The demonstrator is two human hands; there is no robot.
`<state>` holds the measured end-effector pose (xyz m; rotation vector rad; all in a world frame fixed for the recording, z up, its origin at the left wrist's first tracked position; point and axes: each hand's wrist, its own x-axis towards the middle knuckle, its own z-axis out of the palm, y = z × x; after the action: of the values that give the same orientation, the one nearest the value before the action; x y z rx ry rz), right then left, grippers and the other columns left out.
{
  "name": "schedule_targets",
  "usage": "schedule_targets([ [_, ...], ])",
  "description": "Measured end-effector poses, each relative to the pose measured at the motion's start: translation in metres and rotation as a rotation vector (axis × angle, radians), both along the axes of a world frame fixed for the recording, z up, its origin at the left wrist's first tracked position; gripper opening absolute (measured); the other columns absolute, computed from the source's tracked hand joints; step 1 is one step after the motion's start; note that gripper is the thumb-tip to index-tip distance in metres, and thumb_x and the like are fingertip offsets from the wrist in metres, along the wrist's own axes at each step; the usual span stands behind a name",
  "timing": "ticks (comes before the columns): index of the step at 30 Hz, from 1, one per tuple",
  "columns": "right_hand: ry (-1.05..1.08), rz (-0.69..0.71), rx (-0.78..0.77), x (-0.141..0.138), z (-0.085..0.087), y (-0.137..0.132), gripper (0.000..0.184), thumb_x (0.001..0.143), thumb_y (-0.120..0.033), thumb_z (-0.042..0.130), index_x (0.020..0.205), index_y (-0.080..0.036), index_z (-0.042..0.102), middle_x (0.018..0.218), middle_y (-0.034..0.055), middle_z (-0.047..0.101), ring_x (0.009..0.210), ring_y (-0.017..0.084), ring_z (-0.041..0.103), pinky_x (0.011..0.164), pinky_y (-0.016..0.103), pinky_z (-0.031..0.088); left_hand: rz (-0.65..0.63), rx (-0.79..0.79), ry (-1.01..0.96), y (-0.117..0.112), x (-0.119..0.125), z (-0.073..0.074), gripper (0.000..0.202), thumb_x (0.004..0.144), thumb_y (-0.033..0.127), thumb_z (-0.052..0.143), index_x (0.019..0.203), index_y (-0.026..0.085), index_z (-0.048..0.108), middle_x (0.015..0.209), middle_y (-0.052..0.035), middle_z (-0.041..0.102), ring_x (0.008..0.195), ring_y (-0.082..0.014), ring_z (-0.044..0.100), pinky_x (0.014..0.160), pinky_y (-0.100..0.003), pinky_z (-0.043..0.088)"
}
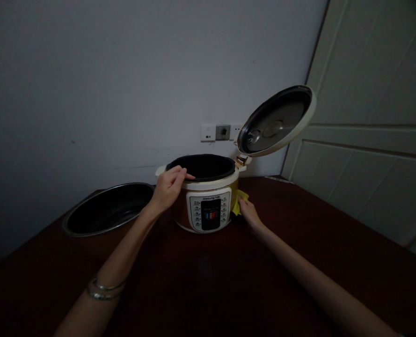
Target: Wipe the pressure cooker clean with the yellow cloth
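An electric pressure cooker point(208, 186) stands upright on the dark red table, its lid point(278, 122) swung up to the right on a hinge. Its control panel point(210, 213) faces me, and the inside looks dark. My left hand point(170, 186) grips the cooker's rim at the front left, fingers curled over the edge. Against the cooker's right side, my right hand point(249, 210) presses a yellow cloth point(241, 201), with the fingers closed on it. Part of the cloth is hidden behind that hand.
A wide metal inner pot point(109, 229) sits on the table point(208, 290) left of the cooker, partly behind my left forearm. Wall sockets point(222, 132) are behind the cooker. A pale panelled door point(365, 140) stands to the right.
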<state>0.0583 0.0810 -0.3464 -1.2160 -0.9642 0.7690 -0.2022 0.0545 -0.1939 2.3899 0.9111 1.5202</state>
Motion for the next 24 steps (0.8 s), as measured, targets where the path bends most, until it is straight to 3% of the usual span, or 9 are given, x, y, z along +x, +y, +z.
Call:
schedule_targets([
  [5,-0.068,-0.01,0.204,-0.012,0.057,-0.01,0.043,0.082,-0.054,0.046,0.097,-0.018,0.064,0.093,0.0101,0.071,0.08,0.023,0.066,0.067,0.033,0.053,0.011,0.003,0.005,0.0,0.0,0.001,0.043,0.093,0.038,0.037,0.083,0.018,0.073,0.057,0.0011,0.047,0.056,-0.0121,0.048,0.053,-0.027,0.036],
  [7,-0.116,0.014,0.287,-0.021,0.065,-0.02,0.048,0.085,-0.056,0.041,0.105,-0.017,0.062,0.099,0.0111,0.07,0.086,0.023,0.066,0.071,0.034,0.052,0.019,0.015,0.003,0.0,0.001,0.001,0.044,0.093,0.038,0.036,0.082,0.018,0.073,0.054,0.0016,0.045,0.056,-0.0126,0.048,0.054,-0.028,0.037],
  [9,-0.144,0.022,0.328,-0.028,0.057,-0.029,0.048,0.087,-0.056,0.04,0.107,-0.017,0.06,0.101,0.0119,0.069,0.088,0.023,0.065,0.073,0.035,0.052,0.023,0.026,0.001,0.0,0.001,0.001,0.044,0.094,0.038,0.036,0.081,0.018,0.073,0.051,0.0021,0.044,0.056,-0.013,0.048,0.056,-0.029,0.037],
  [11,-0.157,0.018,0.304,-0.03,0.036,-0.037,0.045,0.087,-0.055,0.043,0.103,-0.017,0.061,0.097,0.0121,0.069,0.085,0.023,0.065,0.072,0.035,0.052,0.022,0.025,0.001,-0.001,0.002,0.001,0.044,0.094,0.038,0.036,0.081,0.018,0.073,0.049,0.0026,0.043,0.055,-0.0131,0.048,0.057,-0.029,0.037],
  [14,-0.156,0.054,0.125,-0.023,0.001,-0.043,0.043,0.08,-0.056,0.049,0.089,-0.017,0.062,0.084,0.0104,0.07,0.074,0.023,0.065,0.067,0.036,0.052,0.016,0.003,-0.012,-0.002,0.002,0.0,0.045,0.094,0.039,0.035,0.082,0.018,0.073,0.048,0.0032,0.041,0.053,-0.0129,0.046,0.055,-0.029,0.036],
  [16,-0.147,0.107,0.01,-0.016,-0.013,-0.047,0.042,0.074,-0.057,0.054,0.079,-0.016,0.062,0.075,0.0084,0.068,0.066,0.022,0.063,0.062,0.035,0.05,0.014,-0.003,-0.014,-0.003,0.002,0.0,0.044,0.094,0.039,0.036,0.082,0.018,0.072,0.049,0.0031,0.041,0.053,-0.0127,0.046,0.054,-0.028,0.036],
  [20,-0.023,0.158,-0.074,-0.02,-0.016,-0.06,0.037,0.064,-0.052,0.065,0.07,-0.016,0.06,0.066,0.0048,0.066,0.062,0.02,0.061,0.058,0.031,0.049,0.032,0.045,0.009,-0.003,0.002,0.001,0.043,0.093,0.035,0.037,0.079,0.017,0.073,0.058,0.001,0.046,0.058,-0.0119,0.048,0.054,-0.027,0.035],
  [24,0.375,0.133,-0.124,-0.052,-0.005,-0.082,0.026,0.064,-0.036,0.068,0.08,-0.016,0.061,0.075,0.0036,0.069,0.071,0.019,0.065,0.065,0.028,0.052,0.041,0.068,0.011,0.0,0.002,-0.001,0.042,0.093,0.034,0.037,0.08,0.016,0.073,0.063,-0.0002,0.049,0.06,-0.0113,0.049,0.055,-0.026,0.036],
])
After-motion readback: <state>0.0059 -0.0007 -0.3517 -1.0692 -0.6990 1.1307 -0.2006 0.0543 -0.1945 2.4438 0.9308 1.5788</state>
